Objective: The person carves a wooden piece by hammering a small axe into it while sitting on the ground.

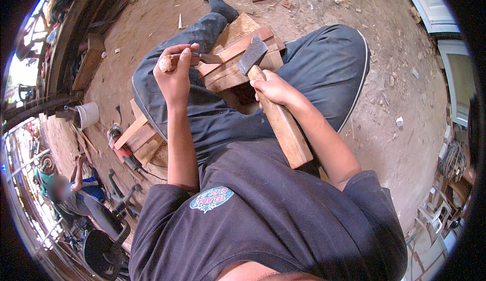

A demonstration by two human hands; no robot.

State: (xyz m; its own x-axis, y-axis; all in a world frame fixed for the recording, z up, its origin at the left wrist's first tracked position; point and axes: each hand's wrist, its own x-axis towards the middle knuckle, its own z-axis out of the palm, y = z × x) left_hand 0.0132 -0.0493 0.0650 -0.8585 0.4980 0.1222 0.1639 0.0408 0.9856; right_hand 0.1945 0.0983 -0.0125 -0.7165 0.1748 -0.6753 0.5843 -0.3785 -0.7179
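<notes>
Left hand (pixel 174 81) closed on chisel (pixel 190 58) set against wooden workpiece (pixel 230 60); right hand (pixel 271 88) gripping hatchet (pixel 273 103) above workpiece; best struck squarely, chisel steady.

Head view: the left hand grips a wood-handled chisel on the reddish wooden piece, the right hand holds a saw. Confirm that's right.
Not quite: in the head view the right hand holds a wood-handled hatchet, not a saw. The left hand does grip the chisel on the reddish wooden piece.

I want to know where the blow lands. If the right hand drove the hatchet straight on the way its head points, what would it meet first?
Probably the reddish wooden workpiece on the lap: the hatchet in the right hand sits just over it, beside the chisel held by the left hand. Depth is unclear.
</notes>
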